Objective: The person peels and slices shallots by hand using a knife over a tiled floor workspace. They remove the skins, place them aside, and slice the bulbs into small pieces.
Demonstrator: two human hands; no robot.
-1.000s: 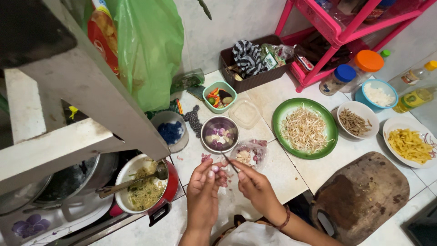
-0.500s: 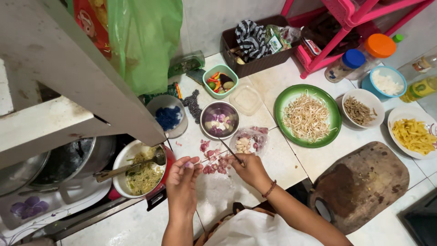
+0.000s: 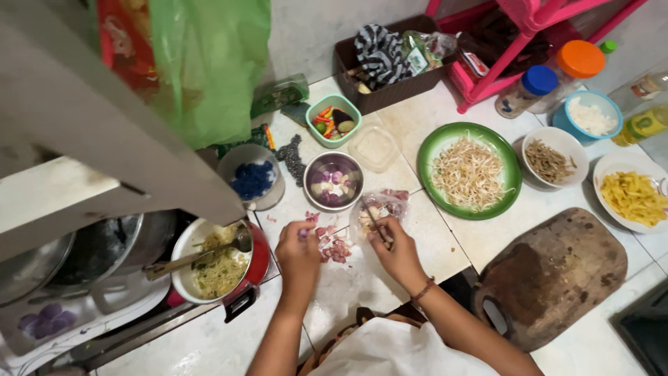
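the left hand (image 3: 298, 249) sits low in the middle of the frame, and its fingers are pinched shut on a tiny purple-pink piece, maybe a small shallot (image 3: 303, 235). the right hand (image 3: 395, 247) is just to the right of it. its fingers are curled closed around a thin dark knife (image 3: 371, 214), whose long blade points up and a bit to the left, toward the middle of the frame.

the tip of the knife lies over a crumpled clear plastic bag with pale cloves inside (image 3: 379, 209). the bag touches the right hand, so that hand is the nearer one to it. between the two hands, on the white tiled desk (image 3: 445, 244), is a little heap of pink and purple peels (image 3: 335, 248). the heap is just beside the left hand, on its right side.

right above the hands stands a small round metal bowl with peeled purple and white bulbs (image 3: 334, 181). it is near both hands, up from the heap. a big green plate of pale bean sprouts (image 3: 470, 173) sits to the right of the bowl, well apart from the fingers.
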